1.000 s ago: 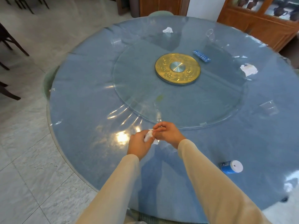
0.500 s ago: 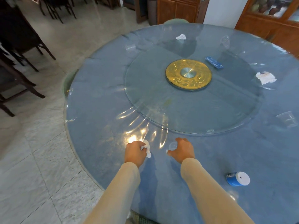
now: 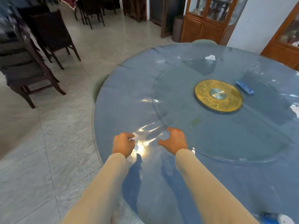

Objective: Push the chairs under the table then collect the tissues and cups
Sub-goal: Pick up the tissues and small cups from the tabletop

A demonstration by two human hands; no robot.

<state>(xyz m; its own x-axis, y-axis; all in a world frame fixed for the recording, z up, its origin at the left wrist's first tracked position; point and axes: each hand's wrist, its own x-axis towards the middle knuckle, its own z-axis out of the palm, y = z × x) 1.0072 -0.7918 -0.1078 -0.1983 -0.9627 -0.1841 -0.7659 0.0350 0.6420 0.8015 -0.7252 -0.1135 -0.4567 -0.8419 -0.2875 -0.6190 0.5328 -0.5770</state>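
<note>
- The left hand (image 3: 123, 146) is curled round a crumpled white tissue (image 3: 134, 138), which shows past the knuckles. The hand is over the near left part of the counter (image 3: 123, 110).
- The right hand (image 3: 175, 142) has thumb and fingers bent into a C round a clear cup (image 3: 163, 136) — it is faint against the glare, so I cannot tell what is in it. It is at the near edge of the glass turntable (image 3: 218, 135).
- A second cup (image 3: 159, 61) stands on the counter's far left part, just outside the turntable. A third cup (image 3: 255, 67) stands near the turntable's far edge. Both are clear, and their contents are too small to tell.
- A far tissue (image 3: 210, 57) lies near the far rim, and a right tissue (image 3: 295, 109) is cut by the frame's right edge.
- A gold disc (image 3: 218, 96) marks the turntable's middle, with a blue strip (image 3: 244, 86) just beside it on the right.
- A blue roll (image 3: 273, 219) lies at the near right corner.
- A green chair back (image 3: 98, 88) sits tucked against the counter's left rim — dark chairs (image 3: 48, 36) stand well apart on the floor.
- A wooden cabinet (image 3: 205, 21) holds blurred things behind glass doors.
</note>
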